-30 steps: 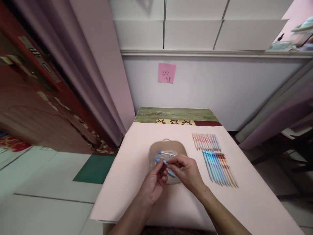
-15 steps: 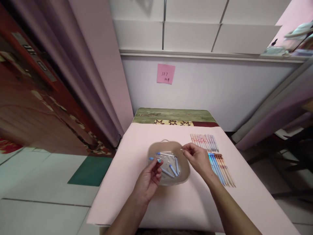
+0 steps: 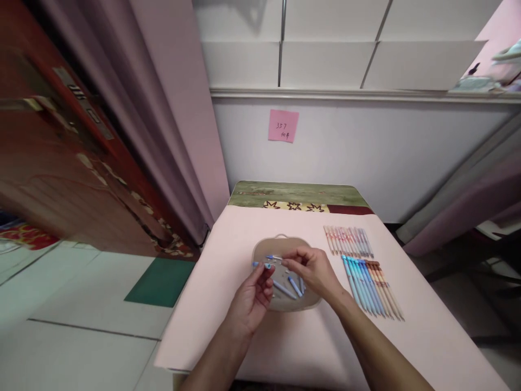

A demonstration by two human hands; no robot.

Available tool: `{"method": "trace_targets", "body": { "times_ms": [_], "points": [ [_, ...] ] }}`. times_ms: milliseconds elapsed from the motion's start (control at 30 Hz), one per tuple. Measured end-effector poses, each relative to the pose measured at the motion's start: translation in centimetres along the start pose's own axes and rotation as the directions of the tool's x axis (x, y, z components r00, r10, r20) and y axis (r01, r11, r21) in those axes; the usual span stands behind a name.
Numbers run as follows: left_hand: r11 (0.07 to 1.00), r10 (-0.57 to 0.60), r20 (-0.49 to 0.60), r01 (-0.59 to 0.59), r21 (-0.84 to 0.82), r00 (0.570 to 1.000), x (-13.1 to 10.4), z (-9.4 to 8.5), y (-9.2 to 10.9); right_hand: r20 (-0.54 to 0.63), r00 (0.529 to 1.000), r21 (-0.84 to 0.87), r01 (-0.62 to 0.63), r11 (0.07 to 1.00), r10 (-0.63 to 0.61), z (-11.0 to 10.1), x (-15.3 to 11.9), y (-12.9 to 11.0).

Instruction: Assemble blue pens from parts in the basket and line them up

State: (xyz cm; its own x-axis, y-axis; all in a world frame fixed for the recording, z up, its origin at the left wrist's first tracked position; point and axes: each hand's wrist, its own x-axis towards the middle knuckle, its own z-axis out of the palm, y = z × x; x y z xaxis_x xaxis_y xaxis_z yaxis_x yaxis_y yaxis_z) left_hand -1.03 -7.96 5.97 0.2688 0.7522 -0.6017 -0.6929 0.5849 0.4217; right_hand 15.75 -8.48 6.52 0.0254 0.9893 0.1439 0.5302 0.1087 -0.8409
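My left hand (image 3: 250, 298) is closed, thumb and fingertips pinching a short light-blue pen part (image 3: 266, 266) with an open round end facing right. My right hand (image 3: 311, 269) is pinched just to the right of that open end. A small white piece seems to be at its fingertips, mostly hidden now. Both hands are over a beige tray (image 3: 260, 247) with a loop handle at its far side. Inside lie blue pen parts (image 3: 295, 287), a grey-blue barrel (image 3: 285, 289), a slim blue-and-white piece (image 3: 272, 257) and several tiny white bits.
Right of the tray, a row of blue and brown-topped pens (image 3: 370, 288) lies on the pink-covered table (image 3: 215, 282). Behind it is a row of paler pens with reddish prints (image 3: 348, 241). A pink note (image 3: 283, 126) is stuck on the wall beyond.
My right hand has moved left from the tray's right rim to beside the pen part in my left hand. The view has shifted slightly; my left hand keeps its grip.
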Motion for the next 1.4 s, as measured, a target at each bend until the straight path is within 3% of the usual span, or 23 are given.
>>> {"method": "trace_targets", "body": {
  "times_ms": [100,267,467,567,767,867,933,1000,1033,1100,1200,1267,1400],
  "points": [
    [1.0,-0.027,0.012,0.027,-0.007,1.0,0.0,0.1,-0.5,-0.031,0.994,0.049,0.109,0.993,-0.108,0.5,-1.1,-2.1],
    [0.999,-0.044,0.009,0.044,0.002,0.999,0.0,-0.2,-0.9,-0.036,0.967,-0.257,0.236,0.937,-0.253,1.4,-2.2,-3.1],
    [1.0,0.001,0.019,-0.002,0.019,1.0,0.0,-0.8,-0.6,0.084,0.98,-0.554,0.198,0.809,-0.183,1.6,-2.1,-3.9],
    [0.998,0.035,0.006,-0.035,0.044,0.999,-0.1,-0.9,-0.6,0.116,0.988,-0.604,0.154,0.782,-0.105,1.4,-1.8,-4.5],
    [0.999,-0.005,0.025,0.003,0.051,1.0,-0.6,-1.0,-0.9,0.093,0.986,-0.353,0.162,0.922,-0.138,1.2,-1.1,-4.4],
    [0.999,-0.049,0.101,0.047,0.026,0.994,-0.7,-1.2,-0.7,0.138,0.989,-0.092,0.058,0.994,-0.044,1.3,-0.2,-3.6],
    [0.998,-0.064,0.114,0.065,-0.008,0.991,-0.6,-1.3,0.1,0.169,0.985,0.115,-0.044,0.992,0.024,1.2,0.6,-2.7],
    [0.995,-0.051,0.092,0.059,-0.085,0.994,-0.5,-1.5,1.2,0.109,0.992,0.192,-0.087,0.978,0.067,0.9,1.2,-1.6],
    [0.99,-0.036,0.077,0.046,-0.135,0.996,-0.5,-1.5,1.8,0.055,0.995,0.144,-0.084,0.986,0.077,0.7,1.4,-1.1],
    [0.978,-0.004,0.051,0.015,-0.208,0.999,-0.6,-1.7,2.9,0.01,0.997,-0.134,-0.08,0.988,0.082,0.4,1.6,0.0],
    [0.983,-0.004,0.009,0.005,-0.185,1.0,-0.7,-1.7,3.5,0.144,0.976,-0.598,-0.045,0.8,0.163,1.0,1.1,1.2],
    [0.989,-0.022,-0.021,0.019,-0.147,1.0,-0.7,-1.8,3.2,0.208,0.948,-0.709,-0.023,0.705,0.24,2.3,0.7,1.9],
    [0.993,-0.021,-0.06,0.013,-0.118,0.998,-0.6,-1.9,2.5,0.23,0.922,-0.765,-0.025,0.643,0.311,4.9,0.3,3.1]
  ]
}}
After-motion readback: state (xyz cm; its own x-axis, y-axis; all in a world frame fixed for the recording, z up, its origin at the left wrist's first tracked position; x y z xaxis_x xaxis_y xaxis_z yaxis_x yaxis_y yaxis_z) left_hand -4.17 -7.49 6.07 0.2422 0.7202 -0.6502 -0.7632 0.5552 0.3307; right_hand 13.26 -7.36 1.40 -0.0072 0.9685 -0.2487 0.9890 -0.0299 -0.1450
